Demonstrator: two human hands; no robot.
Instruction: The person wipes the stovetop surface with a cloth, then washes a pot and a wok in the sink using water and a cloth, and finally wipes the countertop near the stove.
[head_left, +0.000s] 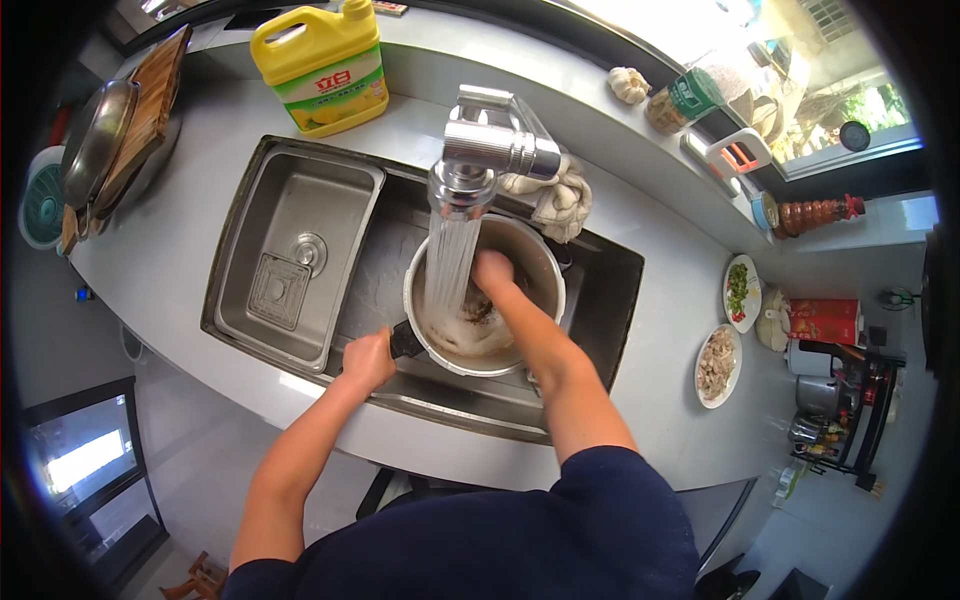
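A metal pot (556, 296) with a black handle (407, 340) stands in the right part of the sink (300, 358). My left hand (367, 361) is closed around that handle. Water streams from the chrome faucet (480, 142) into the pot, where foam and dark residue swirl in cloudy liquid. My right hand (493, 271) reaches down inside the pot near its far wall. Its fingers are blurred and partly hidden, so whether they grip something does not show.
Left of the pot sits a steel basin (300, 195) with a drain. Behind are a yellow detergent jug (322, 75) and a crumpled cloth (562, 199). Plates of chopped peppers (739, 292) and sliced meat (718, 366) lie right. A cutting board (146, 112) and pan (97, 146) lean left.
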